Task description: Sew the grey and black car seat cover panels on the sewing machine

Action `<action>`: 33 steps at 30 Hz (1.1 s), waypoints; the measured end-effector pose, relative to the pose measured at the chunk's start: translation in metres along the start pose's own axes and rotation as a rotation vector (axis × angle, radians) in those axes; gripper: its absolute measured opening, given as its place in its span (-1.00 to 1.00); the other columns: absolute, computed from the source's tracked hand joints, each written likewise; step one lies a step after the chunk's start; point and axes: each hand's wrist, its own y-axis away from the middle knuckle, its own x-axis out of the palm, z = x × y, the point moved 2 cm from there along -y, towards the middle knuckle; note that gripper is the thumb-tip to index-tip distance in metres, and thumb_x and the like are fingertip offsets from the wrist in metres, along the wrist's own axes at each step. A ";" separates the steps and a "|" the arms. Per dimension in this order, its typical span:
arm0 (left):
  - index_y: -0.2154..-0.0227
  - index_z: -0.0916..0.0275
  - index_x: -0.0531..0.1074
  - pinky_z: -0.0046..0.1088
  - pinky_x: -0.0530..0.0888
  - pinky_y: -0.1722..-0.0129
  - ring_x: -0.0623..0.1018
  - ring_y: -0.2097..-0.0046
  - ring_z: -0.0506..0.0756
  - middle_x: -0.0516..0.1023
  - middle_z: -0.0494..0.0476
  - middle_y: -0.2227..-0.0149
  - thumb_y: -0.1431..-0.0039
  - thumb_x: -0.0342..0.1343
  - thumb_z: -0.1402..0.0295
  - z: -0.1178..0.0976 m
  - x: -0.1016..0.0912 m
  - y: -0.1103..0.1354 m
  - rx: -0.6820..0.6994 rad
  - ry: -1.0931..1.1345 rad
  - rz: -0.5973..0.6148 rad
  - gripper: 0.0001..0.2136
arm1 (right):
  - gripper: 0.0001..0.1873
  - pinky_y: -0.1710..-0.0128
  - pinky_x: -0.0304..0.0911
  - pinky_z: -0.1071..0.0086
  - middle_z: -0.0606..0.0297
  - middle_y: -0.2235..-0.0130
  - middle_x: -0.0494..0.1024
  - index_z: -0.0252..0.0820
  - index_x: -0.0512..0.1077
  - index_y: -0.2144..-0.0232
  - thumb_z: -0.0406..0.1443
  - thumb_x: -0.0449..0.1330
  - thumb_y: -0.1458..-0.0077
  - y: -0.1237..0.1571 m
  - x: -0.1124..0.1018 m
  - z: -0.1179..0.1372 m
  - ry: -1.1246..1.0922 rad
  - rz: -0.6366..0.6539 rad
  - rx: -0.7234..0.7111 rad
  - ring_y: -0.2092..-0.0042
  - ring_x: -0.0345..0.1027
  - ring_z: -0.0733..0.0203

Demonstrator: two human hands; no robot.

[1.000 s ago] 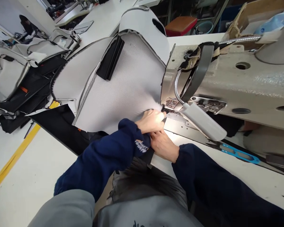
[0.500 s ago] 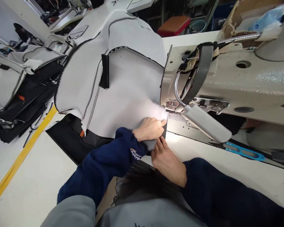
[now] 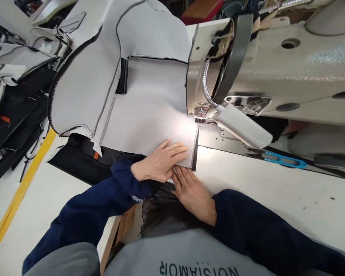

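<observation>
A large grey fabric cover point(image 3: 138, 103) with dark piping lies spread over the white table, its right edge under the needle area point(image 3: 199, 112) of a beige sewing machine point(image 3: 276, 73). My left hand point(image 3: 159, 165) lies flat on the cover's near corner, fingers stretched out. My right hand point(image 3: 191, 189) rests palm down just below it, fingers extended and touching the fabric's near edge beside a black strip point(image 3: 194, 147) along the seam.
The machine's lamp point(image 3: 241, 125) on a flexible metal neck lights the needle plate. Blue thread snips point(image 3: 284, 160) lie on the white table point(image 3: 276, 191) to the right. More grey and black covers point(image 3: 14, 96) are piled at the left, beside a yellow floor line point(image 3: 20, 191).
Both hands have drawn back from the needle toward me. My left hand went from gripping the fabric edge to lying flat, and the cover now lies flatter on the table.
</observation>
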 end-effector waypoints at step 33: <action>0.04 0.27 0.51 -0.34 0.51 0.00 0.44 0.00 0.09 0.52 0.21 0.03 -0.15 -0.10 0.64 0.041 0.009 -0.029 0.054 0.047 -0.052 -0.59 | -0.29 -0.20 0.10 -0.07 -0.44 -0.07 0.45 -0.68 0.37 -0.09 -0.04 0.20 -0.23 -0.047 0.027 -0.016 0.040 -0.071 0.143 -0.13 0.36 -0.32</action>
